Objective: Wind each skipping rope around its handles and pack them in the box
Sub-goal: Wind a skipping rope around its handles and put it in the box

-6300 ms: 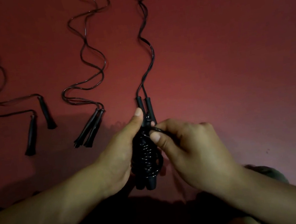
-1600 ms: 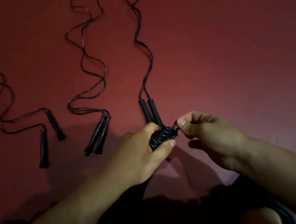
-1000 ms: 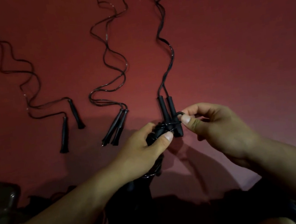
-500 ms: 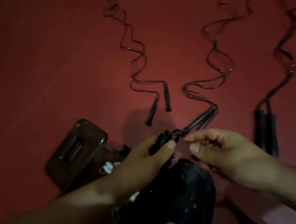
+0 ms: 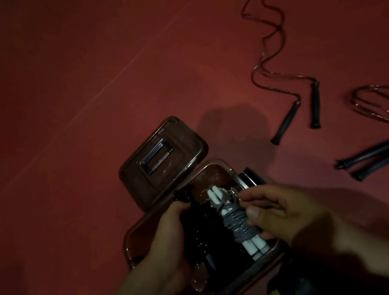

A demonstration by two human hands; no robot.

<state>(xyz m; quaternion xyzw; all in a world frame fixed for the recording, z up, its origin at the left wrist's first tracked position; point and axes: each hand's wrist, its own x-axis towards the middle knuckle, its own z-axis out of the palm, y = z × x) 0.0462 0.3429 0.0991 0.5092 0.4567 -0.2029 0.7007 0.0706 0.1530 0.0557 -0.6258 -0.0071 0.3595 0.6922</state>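
A brown box [image 5: 266,261] stands open on the red floor in front of me, its lid [image 5: 162,157] tipped back at the far left. My left hand [image 5: 165,245] is shut on a wound black skipping rope [image 5: 198,230] and holds it inside the box at the left side. A white-handled rope bundle [image 5: 235,219] wrapped in grey cord lies in the right side of the box. My right hand [image 5: 284,212] rests against this bundle, thumb and fingertips touching it, fingers apart. Two unwound black ropes lie on the floor to the right, with handles [image 5: 285,123] and handles [image 5: 379,155].
A black round part [image 5: 251,176] shows at the box's far right corner. Something dark [image 5: 298,291], blurred, sits below the box near my right forearm. Red floor [image 5: 78,89] spreads to the left and beyond the box.
My view swung left from the ropes to the box. My left hand carried the wound black rope down into the box. My right hand let go of the cord end and moved to the white bundle.
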